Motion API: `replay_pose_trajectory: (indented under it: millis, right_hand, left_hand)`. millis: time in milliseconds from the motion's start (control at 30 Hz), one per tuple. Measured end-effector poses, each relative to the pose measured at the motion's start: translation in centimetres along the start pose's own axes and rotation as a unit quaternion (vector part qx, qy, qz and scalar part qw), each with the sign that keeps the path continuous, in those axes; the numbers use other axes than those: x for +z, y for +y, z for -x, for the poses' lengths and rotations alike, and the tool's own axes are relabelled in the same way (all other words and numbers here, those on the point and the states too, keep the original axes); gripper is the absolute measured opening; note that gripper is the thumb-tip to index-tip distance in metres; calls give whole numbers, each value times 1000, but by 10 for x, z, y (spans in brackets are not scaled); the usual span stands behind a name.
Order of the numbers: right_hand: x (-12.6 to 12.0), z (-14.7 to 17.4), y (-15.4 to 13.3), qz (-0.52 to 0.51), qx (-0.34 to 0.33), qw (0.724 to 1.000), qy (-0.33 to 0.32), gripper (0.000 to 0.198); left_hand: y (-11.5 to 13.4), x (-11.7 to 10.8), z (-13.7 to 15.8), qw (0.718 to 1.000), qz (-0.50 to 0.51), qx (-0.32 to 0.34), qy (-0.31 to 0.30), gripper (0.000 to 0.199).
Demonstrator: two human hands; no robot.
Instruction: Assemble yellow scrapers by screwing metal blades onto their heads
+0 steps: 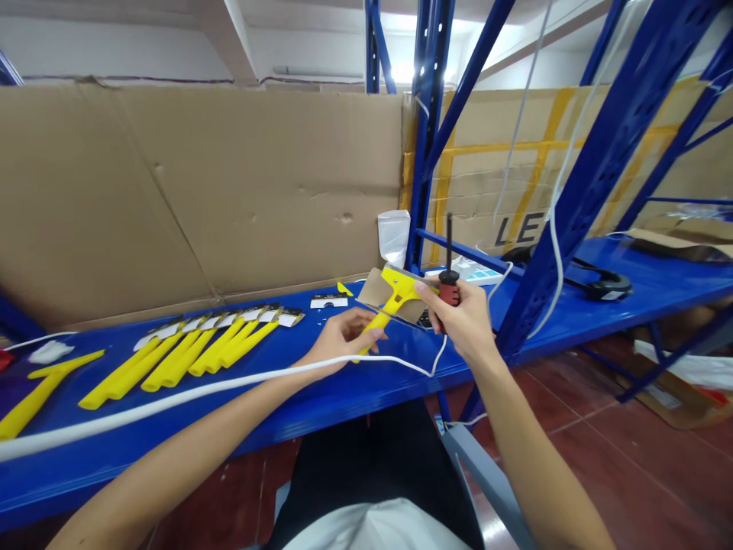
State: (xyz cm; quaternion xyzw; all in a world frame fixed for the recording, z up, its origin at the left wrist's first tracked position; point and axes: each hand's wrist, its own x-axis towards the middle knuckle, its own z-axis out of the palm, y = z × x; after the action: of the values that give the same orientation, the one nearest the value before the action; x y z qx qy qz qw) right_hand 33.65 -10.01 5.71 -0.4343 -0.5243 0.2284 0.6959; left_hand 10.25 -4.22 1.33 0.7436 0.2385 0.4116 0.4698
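Note:
A yellow scraper (401, 284) with a T-shaped head is held above the blue shelf, tilted, its handle toward my body. My left hand (337, 336) is closed round the handle. In my right hand (469, 317) is a screwdriver (450, 286) with a red and black handle, its dark shaft pointing up. The right thumb also presses on the scraper's head. A brown card piece (375, 289) shows behind the head; how it is attached I cannot tell. Left of my hands, several yellow scrapers (188, 351) with carded heads lie in a slanted row.
A yellow scraper without card (40, 393) lies at far left. A white cable (188, 397) crosses in front of my left forearm. A small black-and-white label card (328, 301) lies behind my hands. Blue rack posts (578, 206) rise on the right, near a black headset-like item (607, 286).

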Motion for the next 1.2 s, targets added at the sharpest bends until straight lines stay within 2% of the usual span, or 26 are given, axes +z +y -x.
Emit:
replay_pose_trajectory:
  millis: [100, 200, 467, 533, 667, 733, 833, 967, 1200]
  right_hand:
    - [1, -5, 11, 23, 28, 999, -21, 45]
    - [0, -10, 20, 49, 45, 997, -41, 44]
    - [3, -8, 16, 61, 46, 989, -123, 50]
    - [4, -6, 15, 56, 48, 988, -132, 60]
    - [5, -1, 14, 72, 53, 984, -155, 98]
    - [5, 0, 15, 80, 56, 982, -162, 104]
    - [6, 1, 16, 81, 52, 983, -156, 88]
    - [6, -4, 22, 87, 27, 990, -111, 63]
    - [0, -13, 23, 48, 32, 997, -51, 54]
  left_hand:
    - [2, 7, 1, 995, 84, -41, -29, 52]
    - [4, 11, -1, 989, 135, -59, -32, 55]
    - [3, 9, -4, 980, 168, -102, 23, 61]
    - [2, 9, -4, 981, 162, -102, 37, 62]
    - [0, 9, -3, 985, 136, -93, 57, 63]
    - [-2, 8, -3, 986, 128, -88, 62, 64]
    - [-5, 7, -4, 987, 124, -85, 63, 66]
    - [-7, 6, -4, 989, 106, -82, 58, 64]
    - [-9, 5, -3, 996, 64, -51, 36, 62]
